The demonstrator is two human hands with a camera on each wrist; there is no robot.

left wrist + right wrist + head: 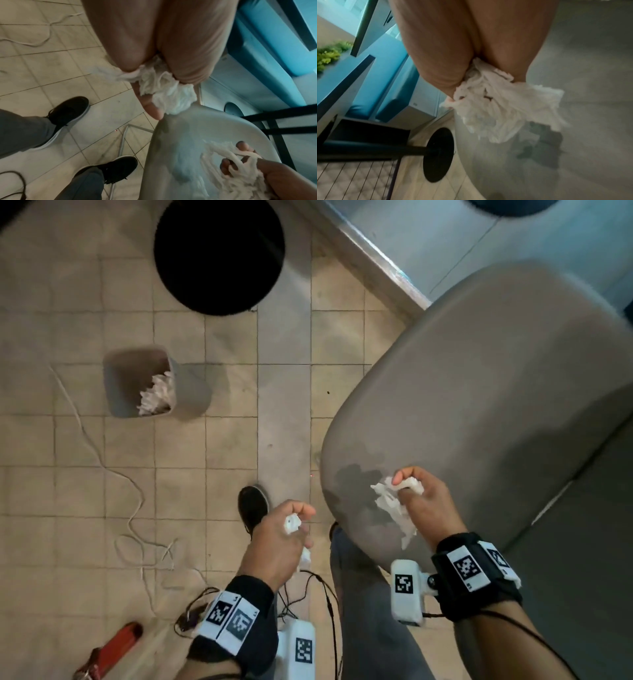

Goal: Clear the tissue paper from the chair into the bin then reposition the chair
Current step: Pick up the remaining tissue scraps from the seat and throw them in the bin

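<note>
The grey chair seat (479, 392) fills the right of the head view, with a dark wet-looking patch near its front edge. My right hand (416, 494) hovers over that edge and grips a crumpled white tissue (394, 501), seen close in the right wrist view as a wad of tissue (496, 112). My left hand (284, 529), just left of the seat over the floor, holds a smaller ball of tissue (292, 523), also shown as tissue (164, 88). The grey bin (144, 381) stands on the floor at the left, with white tissue inside.
A black round table base (219, 254) lies beyond the bin. A white cord (113, 474) trails over the tiled floor and a red object (116, 645) lies at the lower left. My black shoes (68, 109) stand beside the chair's metal legs. A blue bench (385, 83) runs behind.
</note>
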